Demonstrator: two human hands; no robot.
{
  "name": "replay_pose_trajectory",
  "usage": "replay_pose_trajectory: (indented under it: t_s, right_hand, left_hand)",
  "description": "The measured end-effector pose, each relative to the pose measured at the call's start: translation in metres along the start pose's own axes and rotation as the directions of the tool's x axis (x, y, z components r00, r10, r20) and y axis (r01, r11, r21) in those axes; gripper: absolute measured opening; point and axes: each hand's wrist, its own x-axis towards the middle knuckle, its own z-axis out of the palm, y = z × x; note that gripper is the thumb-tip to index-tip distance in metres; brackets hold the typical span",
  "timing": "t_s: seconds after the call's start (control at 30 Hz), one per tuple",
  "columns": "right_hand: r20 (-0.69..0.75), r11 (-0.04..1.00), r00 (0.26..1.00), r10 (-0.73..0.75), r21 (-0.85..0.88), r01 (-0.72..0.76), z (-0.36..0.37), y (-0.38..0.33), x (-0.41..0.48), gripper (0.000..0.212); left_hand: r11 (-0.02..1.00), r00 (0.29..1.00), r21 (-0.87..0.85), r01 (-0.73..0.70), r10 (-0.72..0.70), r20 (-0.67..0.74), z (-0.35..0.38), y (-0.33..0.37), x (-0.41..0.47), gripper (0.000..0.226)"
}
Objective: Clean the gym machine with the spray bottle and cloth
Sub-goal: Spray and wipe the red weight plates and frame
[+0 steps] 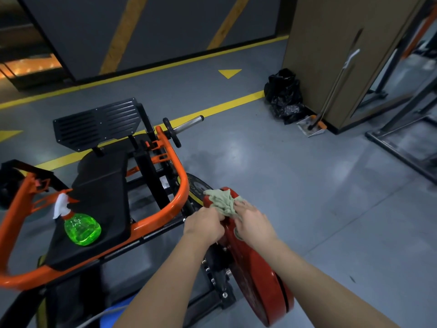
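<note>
The cloth (223, 202) is bunched on the top rim of a red weight plate (255, 268) at the side of the gym machine (179, 192), and is gripped by the left hand (204, 227) and the right hand (253, 224), fingers curled into its folds. The spray bottle (81, 227) is stood upright on the black seat pad (101, 185), well apart; bubbles are seen in its clear green body, the liquid level cannot be told. A black bag (285, 98) is slumped by a wooden column, its contents hidden. The fingertips are covered by cloth
</note>
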Motion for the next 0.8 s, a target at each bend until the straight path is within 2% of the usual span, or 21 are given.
replay_pose_trajectory:
  t_s: [0.1,0.2,0.27,0.33,0.4,0.5,0.57,0.63,0.73,0.8]
  right_hand:
    - [0.009,0.999,0.999,0.042,-0.019,-0.042,0.003,-0.014,0.019,0.019]
    - [-0.007,0.990,0.998,0.064,-0.126,-0.064,0.011,-0.025,0.027,0.024]
    - [-0.055,0.979,0.994,0.098,-0.172,-0.106,0.021,-0.030,0.024,0.030]
    - [-0.099,0.970,0.989,0.113,-0.203,-0.131,0.032,-0.038,0.019,0.033]
    - [-0.072,0.977,0.994,0.079,-0.193,-0.092,0.042,-0.059,0.017,0.031]
    - [0.055,0.999,0.998,0.022,-0.035,-0.020,0.054,-0.110,0.019,0.018]
    - [0.113,0.993,0.992,0.051,0.099,-0.062,0.068,-0.148,0.026,0.019]
    - [0.112,0.975,0.990,0.087,0.195,-0.108,0.084,-0.175,0.034,0.024]
    - [0.139,0.940,0.981,0.135,0.295,-0.171,0.108,-0.210,0.044,0.026]
    - [0.168,0.913,0.973,0.155,0.351,-0.207,0.122,-0.229,0.050,0.026]
  left_hand:
    - [0.997,0.999,-0.064,-0.035,0.036,0.022,0.002,-0.003,-0.003,0.050]
    - [0.986,0.994,-0.137,-0.096,0.103,0.046,0.011,-0.020,-0.008,0.062]
    - [0.964,0.994,-0.244,-0.108,0.112,0.002,0.019,-0.040,-0.015,0.063]
    - [0.915,0.994,-0.395,-0.086,0.050,-0.102,0.030,-0.063,-0.021,0.057]
    - [0.831,0.971,-0.554,-0.051,-0.087,-0.221,0.036,-0.092,-0.027,0.051]
    - [0.755,0.887,-0.656,0.002,-0.304,-0.347,0.035,-0.139,-0.038,0.033]
    - [0.720,0.802,-0.691,0.063,-0.448,-0.394,0.029,-0.175,-0.050,0.018]
    - [0.693,0.713,-0.714,0.101,-0.551,-0.434,0.024,-0.211,-0.062,0.005]
    - [0.632,0.584,-0.754,0.181,-0.686,-0.434,0.023,-0.271,-0.077,0.025]
    - [0.600,0.547,-0.760,0.252,-0.736,-0.399,0.024,-0.310,-0.083,0.041]
